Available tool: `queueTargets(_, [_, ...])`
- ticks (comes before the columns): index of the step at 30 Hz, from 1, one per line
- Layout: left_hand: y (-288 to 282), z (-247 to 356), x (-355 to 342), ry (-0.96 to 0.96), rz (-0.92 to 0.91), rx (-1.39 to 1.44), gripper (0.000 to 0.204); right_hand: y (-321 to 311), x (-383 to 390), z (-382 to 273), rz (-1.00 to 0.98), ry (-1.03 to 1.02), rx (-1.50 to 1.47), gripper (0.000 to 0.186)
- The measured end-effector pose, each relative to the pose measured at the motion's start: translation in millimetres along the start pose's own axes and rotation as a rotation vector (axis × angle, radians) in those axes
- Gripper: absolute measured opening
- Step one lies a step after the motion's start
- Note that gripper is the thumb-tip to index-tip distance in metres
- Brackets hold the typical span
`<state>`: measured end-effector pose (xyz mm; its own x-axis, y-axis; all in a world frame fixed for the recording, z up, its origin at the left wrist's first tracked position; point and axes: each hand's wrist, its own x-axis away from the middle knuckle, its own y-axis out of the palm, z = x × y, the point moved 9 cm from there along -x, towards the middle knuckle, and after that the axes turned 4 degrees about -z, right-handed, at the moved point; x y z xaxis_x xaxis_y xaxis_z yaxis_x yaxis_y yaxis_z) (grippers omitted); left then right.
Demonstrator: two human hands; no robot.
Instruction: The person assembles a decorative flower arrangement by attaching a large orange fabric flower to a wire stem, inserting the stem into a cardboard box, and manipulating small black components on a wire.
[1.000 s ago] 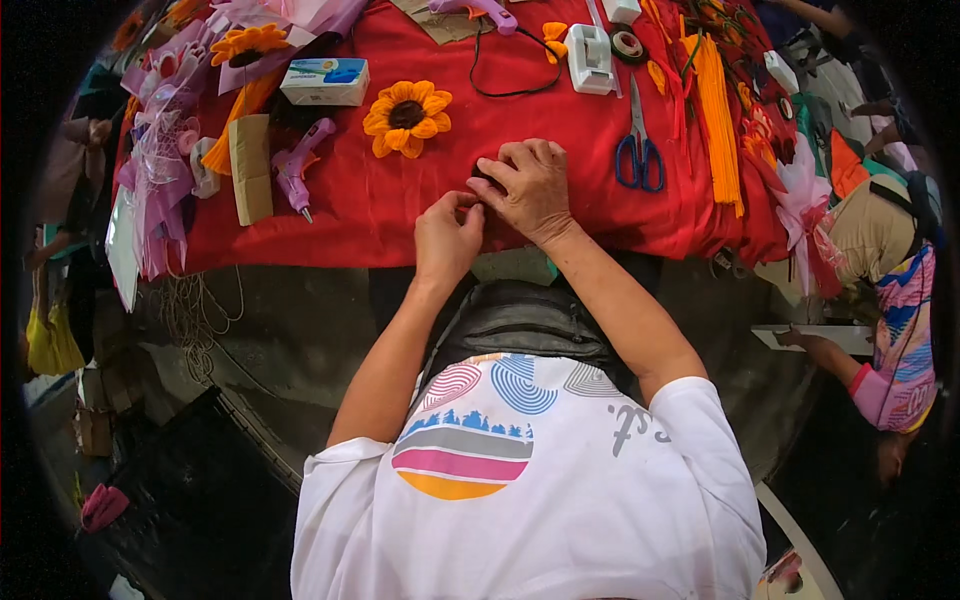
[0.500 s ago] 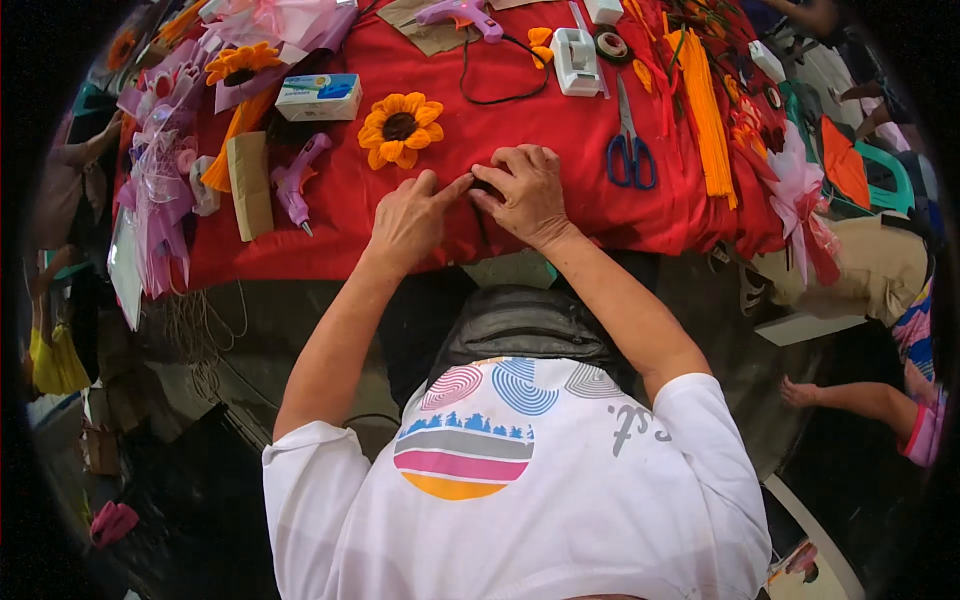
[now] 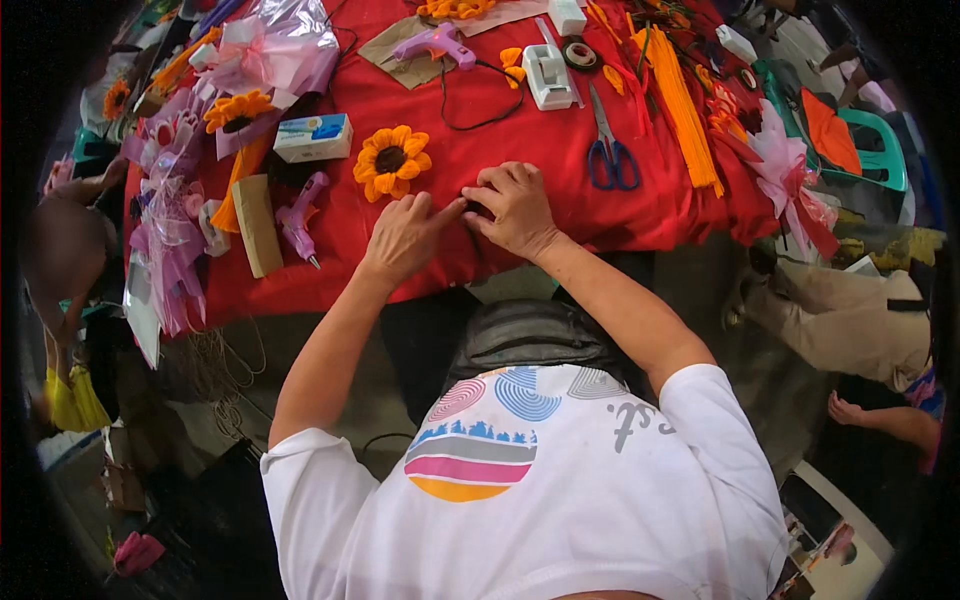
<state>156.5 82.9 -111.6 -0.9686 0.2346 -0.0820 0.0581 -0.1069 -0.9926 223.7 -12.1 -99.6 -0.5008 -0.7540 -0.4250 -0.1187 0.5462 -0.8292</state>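
Observation:
Over the near edge of the red-covered table (image 3: 480,130), my left hand (image 3: 405,238) and my right hand (image 3: 515,212) meet fingertip to fingertip. Their fingers pinch a small dark thing (image 3: 472,203), mostly hidden, whose kind I cannot make out. The left index finger stretches toward it while the other left fingers curl under. The right fingers are bent, with thumb and index together on the dark thing. Just beyond the left hand lies an orange felt-like sunflower (image 3: 410,150) with a dark brown centre. Scissors (image 3: 613,168) with dark blue handles lie right of the right hand.
On the left are a lilac glue gun (image 3: 300,215), folded brown paper (image 3: 259,228), a small box (image 3: 313,138) and wrapped bouquets (image 3: 165,230). Farther back are another glue gun (image 3: 435,45) and a white tape dispenser (image 3: 547,78). Orange fuzzy stems (image 3: 678,110) lie right. Other people stand at both sides.
The whole view has shifted a little, so the table things sit slightly more to the left. My hands keep the same pinch, close together at the table edge.

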Motion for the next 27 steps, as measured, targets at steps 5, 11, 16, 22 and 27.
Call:
queueTargets(5, [-2,1,-5,0.086,0.003,-0.054,0.048,1,1,3,0.02,-0.008,-0.032,0.033])
queueTargets(11, [6,6,-4,0.08,-0.071,-0.091,0.056,-3,6,6,0.004,-0.021,-0.102,0.04])
queueTargets(16, [3,12,-4,0.07,-0.087,-0.108,0.058,-13,15,13,0.09,0.021,-0.097,0.041])
queueTargets(22, [-3,14,-4,0.086,-0.034,-0.123,0.055,-36,31,-8,0.094,0.055,0.07,0.03])
queueTargets(27, [4,15,-7,0.137,-0.1,-0.15,0.051,1,41,-19,-0.076,0.063,0.01,0.036])
